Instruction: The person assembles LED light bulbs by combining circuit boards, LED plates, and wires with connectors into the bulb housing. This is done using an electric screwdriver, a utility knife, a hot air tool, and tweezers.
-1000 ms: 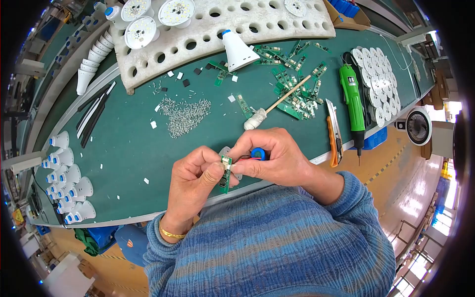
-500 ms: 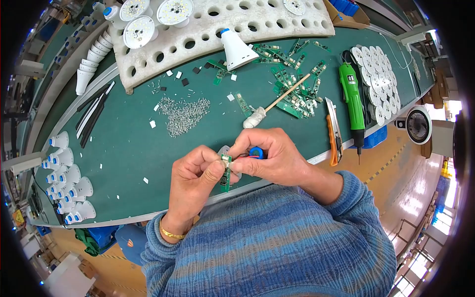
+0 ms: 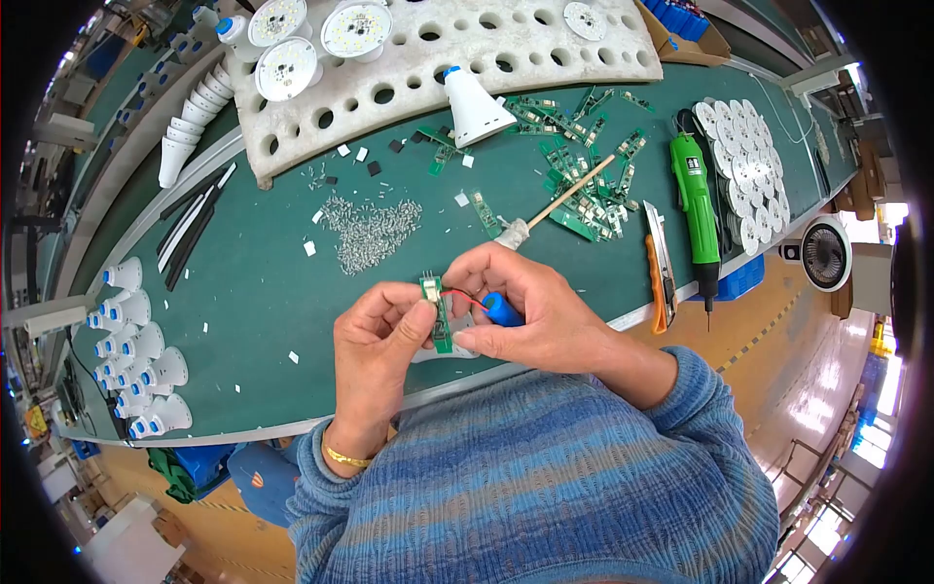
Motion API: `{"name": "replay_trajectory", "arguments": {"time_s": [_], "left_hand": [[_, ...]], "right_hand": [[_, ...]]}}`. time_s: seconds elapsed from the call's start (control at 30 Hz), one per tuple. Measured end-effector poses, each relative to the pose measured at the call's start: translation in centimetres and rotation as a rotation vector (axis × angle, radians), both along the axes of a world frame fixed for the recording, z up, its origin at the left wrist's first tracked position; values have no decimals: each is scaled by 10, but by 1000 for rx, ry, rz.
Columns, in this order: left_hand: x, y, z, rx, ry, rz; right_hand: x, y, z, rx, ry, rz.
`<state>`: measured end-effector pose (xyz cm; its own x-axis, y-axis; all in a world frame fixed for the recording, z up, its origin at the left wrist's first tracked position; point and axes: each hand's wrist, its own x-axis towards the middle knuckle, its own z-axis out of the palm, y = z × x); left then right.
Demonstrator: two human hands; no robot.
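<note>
My left hand (image 3: 381, 341) pinches a narrow green circuit board (image 3: 441, 336) between thumb and fingers, its pins pointing away from me. A small blue battery (image 3: 502, 310) rests in the curled fingers of my right hand (image 3: 530, 307). Red and dark wires (image 3: 465, 295) run from it to the board. My right thumb is at the board's near end. Partly hidden under both hands is a white piece (image 3: 446, 352) by the table edge. Just beyond my right hand, a stick with a whitish wrapped end (image 3: 564, 200) leans across loose circuit boards (image 3: 589, 200).
A pile of small screws (image 3: 370, 234) lies on the green table (image 3: 263, 292). At the right are an orange cutter (image 3: 660, 273), a green electric screwdriver (image 3: 695, 195) and white round boards (image 3: 747, 175). White lamp housings (image 3: 146, 341) stand left; a holed foam block (image 3: 341, 107) lies behind.
The board has turned and shows more of its face. The blue battery and its wires are now more exposed as my right fingers shifted. The view has moved slightly.
</note>
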<state>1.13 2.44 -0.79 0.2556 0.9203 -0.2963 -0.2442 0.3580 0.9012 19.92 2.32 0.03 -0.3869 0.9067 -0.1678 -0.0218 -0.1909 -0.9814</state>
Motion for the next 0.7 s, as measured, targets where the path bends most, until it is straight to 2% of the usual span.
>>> {"name": "replay_trajectory", "arguments": {"time_s": [0.07, 0.27, 0.4, 0.5, 0.53, 0.6, 0.7], "left_hand": [[1, 0, -1, -1, 11, 19], [3, -2, 0, 3, 5, 12], [2, -4, 2, 19, -55, -9], [-4, -7, 0, 93, -86, -94], [-5, -8, 4, 103, -89, -126], [-4, -10, 9, 103, -94, -173], [-4, -14, 15, 169, -41, -129]], "right_hand": [[0, -1, 1, -10, -66, 48], [-1, -2, 0, -110, 39, 2], [-1, -3, 2, 29, 17, -15], [9, 6, 27, 170, -183, 103], [15, 11, 35, 286, -304, 104], [29, 25, 44, 505, -449, 0], [57, 60, 58, 744, -708, -171]]}}
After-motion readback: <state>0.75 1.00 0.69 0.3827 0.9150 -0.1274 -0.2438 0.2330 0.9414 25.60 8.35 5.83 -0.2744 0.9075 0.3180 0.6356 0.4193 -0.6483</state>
